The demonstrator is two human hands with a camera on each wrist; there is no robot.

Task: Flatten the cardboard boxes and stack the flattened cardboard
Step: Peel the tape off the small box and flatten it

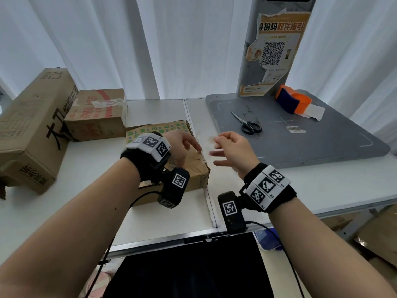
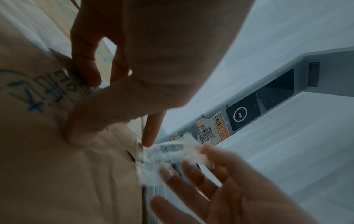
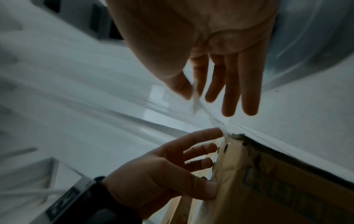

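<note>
A small cardboard box [image 1: 196, 172] with green print lies in the middle of the white table [image 1: 96, 201]. My left hand [image 1: 184, 145] rests on its top, fingers spread and pressing near the right edge. Just right of the box, my right hand [image 1: 227, 147] pinches a strip of clear tape [image 3: 201, 109] between thumb and forefinger, the other fingers straight. The tape [image 2: 172, 157] still runs to the box [image 2: 67, 174] corner, stretched and crumpled. In the right wrist view the left hand [image 3: 172, 169] touches the box [image 3: 268, 189] edge.
A long cardboard box [image 1: 32, 130] and a red-printed one [image 1: 96, 115] stand at the left. On the grey mat [image 1: 300, 147] to the right lie scissors [image 1: 247, 123] and an orange tape dispenser [image 1: 294, 100], before a poster stand [image 1: 275, 50]. Cardboard lies on the floor [image 1: 376, 233].
</note>
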